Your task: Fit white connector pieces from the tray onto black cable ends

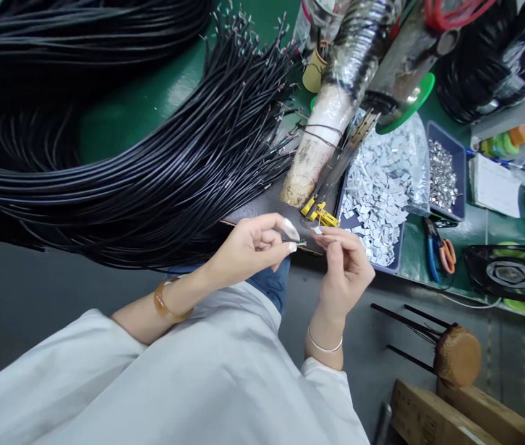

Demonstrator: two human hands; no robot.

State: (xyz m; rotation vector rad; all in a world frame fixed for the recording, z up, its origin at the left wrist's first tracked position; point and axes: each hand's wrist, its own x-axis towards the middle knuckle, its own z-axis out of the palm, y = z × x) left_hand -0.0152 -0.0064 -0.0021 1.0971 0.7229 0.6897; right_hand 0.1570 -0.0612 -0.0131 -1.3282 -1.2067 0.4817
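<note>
At the bench edge my left hand pinches the end of a thin black cable, whose stripped coloured wire tips poke out past my thumb and forefinger. Just to the right, my right hand holds a small white tag between its fingertips. A short gap separates the tag from the wire tips. Behind my fingers sits a yellow-and-metal fixture. The large bundle of black cables sweeps in from the left, its stripped ends fanned out on the bench.
Right of the fixture stands a tray heaped with small white tags. Beyond are a bin of metal parts, pliers, a notepad and a black fan. A tape-wrapped tube leans over the bench. A stool and cardboard boxes are lower right.
</note>
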